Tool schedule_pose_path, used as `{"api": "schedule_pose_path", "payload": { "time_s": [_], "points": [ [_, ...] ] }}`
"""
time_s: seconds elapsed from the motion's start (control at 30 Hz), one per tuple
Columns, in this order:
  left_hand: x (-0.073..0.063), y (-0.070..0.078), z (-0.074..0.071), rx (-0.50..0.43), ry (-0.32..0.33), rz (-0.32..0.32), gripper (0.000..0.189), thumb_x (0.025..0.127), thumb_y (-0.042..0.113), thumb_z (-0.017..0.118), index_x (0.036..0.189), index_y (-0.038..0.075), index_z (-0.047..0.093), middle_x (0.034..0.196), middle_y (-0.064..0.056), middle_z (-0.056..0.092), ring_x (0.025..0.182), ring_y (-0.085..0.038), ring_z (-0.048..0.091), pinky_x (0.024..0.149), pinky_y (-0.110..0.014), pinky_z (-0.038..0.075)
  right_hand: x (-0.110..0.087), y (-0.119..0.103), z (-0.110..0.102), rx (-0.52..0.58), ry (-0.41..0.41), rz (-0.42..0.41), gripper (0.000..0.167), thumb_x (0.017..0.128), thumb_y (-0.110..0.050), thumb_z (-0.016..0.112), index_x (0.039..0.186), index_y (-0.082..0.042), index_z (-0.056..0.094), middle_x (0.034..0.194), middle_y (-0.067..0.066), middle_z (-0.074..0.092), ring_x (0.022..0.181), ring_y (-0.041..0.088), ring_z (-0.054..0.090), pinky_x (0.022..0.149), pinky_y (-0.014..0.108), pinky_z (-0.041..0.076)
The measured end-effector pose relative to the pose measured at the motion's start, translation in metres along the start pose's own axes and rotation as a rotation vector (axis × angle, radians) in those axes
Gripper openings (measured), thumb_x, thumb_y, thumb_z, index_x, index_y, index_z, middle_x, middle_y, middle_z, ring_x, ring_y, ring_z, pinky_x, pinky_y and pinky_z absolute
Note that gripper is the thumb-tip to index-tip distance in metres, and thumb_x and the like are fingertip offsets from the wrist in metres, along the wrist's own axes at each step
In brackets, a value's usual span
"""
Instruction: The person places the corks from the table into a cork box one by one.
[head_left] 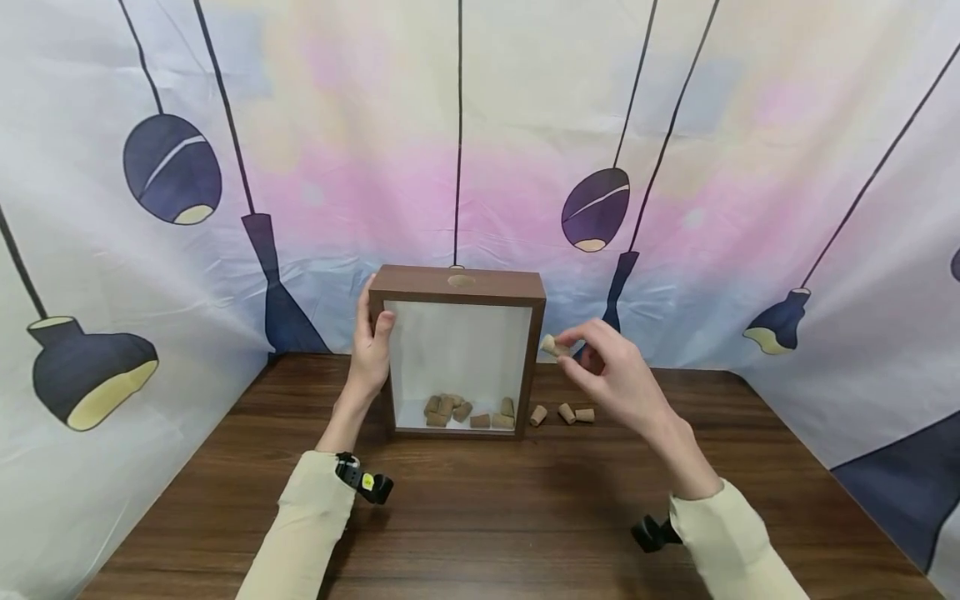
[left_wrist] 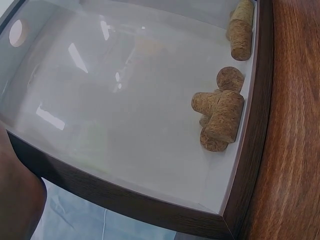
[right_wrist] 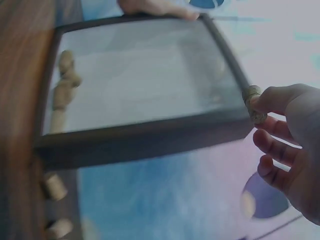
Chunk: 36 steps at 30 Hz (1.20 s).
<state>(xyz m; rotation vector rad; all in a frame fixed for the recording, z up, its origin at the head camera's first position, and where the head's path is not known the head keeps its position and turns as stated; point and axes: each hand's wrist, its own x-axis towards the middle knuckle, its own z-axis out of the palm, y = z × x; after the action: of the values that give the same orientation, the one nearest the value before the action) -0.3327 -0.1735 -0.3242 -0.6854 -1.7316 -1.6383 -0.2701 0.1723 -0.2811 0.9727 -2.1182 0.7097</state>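
Observation:
A brown wooden shadow box [head_left: 465, 296] with a clear front stands upright on the table. My left hand [head_left: 370, 354] grips its left side, thumb at the front edge and fingers reaching behind. In its top is a round hole [left_wrist: 17, 33]. Inside, several corks [left_wrist: 225, 117] lie heaped along the bottom. My right hand [head_left: 622, 379] pinches a cork [right_wrist: 254, 105] between thumb and fingers, beside the upper right part of the box and below its top. The other fingers of that hand are bent loosely in the right wrist view.
Three loose corks lie on the table right of the box: one cork [head_left: 538, 415] close to the frame, then a second cork [head_left: 566, 413] and a third cork [head_left: 585, 415] together. Behind the dark wooden table [head_left: 480, 508] hangs a cloth [head_left: 360, 167] printed with lamps.

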Motion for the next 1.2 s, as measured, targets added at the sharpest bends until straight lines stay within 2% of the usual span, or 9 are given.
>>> {"api": "schedule_pose_path", "payload": {
  "time_s": [0.23,0.43,0.53,0.7,1.0,1.2],
  "points": [
    [0.001,0.002,0.000,0.013,0.004,-0.006,0.072,0.105,0.044,0.045,0.160,0.009,0.014,0.167,-0.014,0.004,0.154,-0.028,0.003,0.120,-0.056,0.012,0.048,-0.028,-0.012,-0.034,0.000,-0.122,0.019,0.089,-0.005,0.071,0.107,-0.011,0.069,0.095,0.000,0.063,0.069,0.007,0.050,0.062,0.024,0.044],
    [0.002,0.003,0.000,0.021,0.008,-0.001,0.078,0.103,0.049,0.045,0.159,0.004,0.014,0.166,-0.015,0.006,0.154,-0.030,0.002,0.120,-0.058,0.010,0.080,-0.042,-0.013,-0.059,-0.030,-0.159,0.017,0.091,-0.008,0.070,0.108,-0.012,0.070,0.098,0.000,0.065,0.071,0.009,0.053,0.064,0.026,0.044],
    [0.002,0.004,-0.001,0.024,0.004,-0.006,0.077,0.103,0.049,0.045,0.159,0.007,0.014,0.167,-0.014,0.007,0.154,-0.029,0.003,0.120,-0.057,0.011,0.091,-0.045,-0.012,-0.064,-0.044,-0.165,0.017,0.091,-0.008,0.070,0.107,-0.011,0.069,0.099,0.000,0.066,0.072,0.009,0.052,0.065,0.026,0.044],
    [0.002,0.004,-0.001,0.021,0.001,-0.009,0.075,0.103,0.048,0.045,0.160,0.010,0.014,0.167,-0.013,0.008,0.154,-0.028,0.003,0.120,-0.056,0.011,0.108,-0.047,-0.007,-0.082,-0.086,-0.152,0.015,0.091,-0.008,0.069,0.106,-0.010,0.070,0.097,0.002,0.065,0.071,0.011,0.052,0.066,0.027,0.044],
    [0.000,0.002,-0.001,0.024,0.009,-0.013,0.076,0.102,0.049,0.046,0.160,0.011,0.015,0.167,-0.014,0.008,0.153,-0.029,0.008,0.119,-0.056,0.014,0.133,-0.044,0.004,-0.095,-0.207,-0.057,0.013,0.094,-0.015,0.067,0.107,-0.013,0.070,0.101,0.001,0.066,0.071,0.014,0.055,0.070,0.029,0.047],
    [-0.001,0.002,-0.001,0.022,0.004,-0.011,0.070,0.105,0.042,0.045,0.160,0.011,0.015,0.167,-0.013,0.006,0.150,-0.028,0.013,0.118,-0.055,0.017,0.147,-0.038,0.016,-0.142,-0.303,-0.010,0.014,0.093,-0.017,0.067,0.107,-0.015,0.070,0.102,-0.001,0.067,0.081,0.016,0.058,0.076,0.032,0.048]
  ]
}}
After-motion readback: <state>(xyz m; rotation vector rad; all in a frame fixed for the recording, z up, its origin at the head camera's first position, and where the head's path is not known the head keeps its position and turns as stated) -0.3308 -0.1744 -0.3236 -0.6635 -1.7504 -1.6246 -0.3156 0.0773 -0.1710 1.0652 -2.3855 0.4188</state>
